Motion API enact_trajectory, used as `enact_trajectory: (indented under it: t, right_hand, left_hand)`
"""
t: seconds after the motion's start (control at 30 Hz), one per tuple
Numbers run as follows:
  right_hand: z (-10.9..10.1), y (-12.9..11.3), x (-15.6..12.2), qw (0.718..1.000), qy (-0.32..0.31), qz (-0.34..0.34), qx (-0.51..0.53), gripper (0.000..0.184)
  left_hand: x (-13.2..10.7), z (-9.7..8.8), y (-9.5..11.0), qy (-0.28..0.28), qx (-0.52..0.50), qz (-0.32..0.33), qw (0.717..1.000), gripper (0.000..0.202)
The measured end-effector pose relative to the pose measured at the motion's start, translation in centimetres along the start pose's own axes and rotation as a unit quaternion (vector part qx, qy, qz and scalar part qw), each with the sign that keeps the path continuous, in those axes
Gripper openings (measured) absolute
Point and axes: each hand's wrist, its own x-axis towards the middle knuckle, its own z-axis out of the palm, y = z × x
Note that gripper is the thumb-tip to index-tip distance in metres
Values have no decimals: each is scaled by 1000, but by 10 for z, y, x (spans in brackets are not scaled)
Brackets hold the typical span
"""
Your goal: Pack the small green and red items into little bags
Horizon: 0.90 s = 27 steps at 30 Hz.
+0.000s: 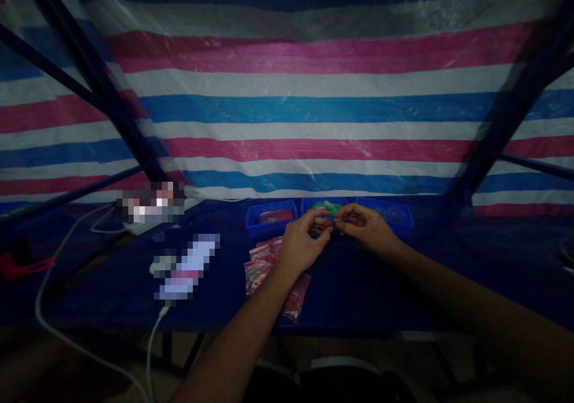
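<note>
One head-worn camera is looking forward and down from above and behind the fingers [353, 210], sitting well apart from them and taking in the bench [385, 286] below them and the striped sheet [305, 110] beyond.

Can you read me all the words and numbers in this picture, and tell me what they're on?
None can be read anywhere.
Phone: its face is blurred into squares, so nothing shows.
White strip: mostly blurred too.
Pink bags: too small and dark to tell if they have print.
Blue trays: no writing I can make out.
Striped sheet: only stripes, no letters I can see.
</note>
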Motion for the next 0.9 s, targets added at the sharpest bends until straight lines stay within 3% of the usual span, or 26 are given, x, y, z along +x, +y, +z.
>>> enact_trajectory:
  t: [0.37,0.6,0.8,0.9]
  right_hand:
    - [-1,0,-1,999,-22,1,-37,31]
    - [-2,-1,2,1000,-18,7,-21,43]
    - [-21,-5,11,992,88,-50,-82,34]
    - [-38,-13,13,958,166,-108,-208,26]
  left_hand:
    - [0,-4,2,9,5,-9,1000,30]
    - [0,-1,0,11,-11,-19,1000,37]
    - [2,-11,8,115,117,57,985,19]
    - [3,-19,13,162,156,67,972,14]
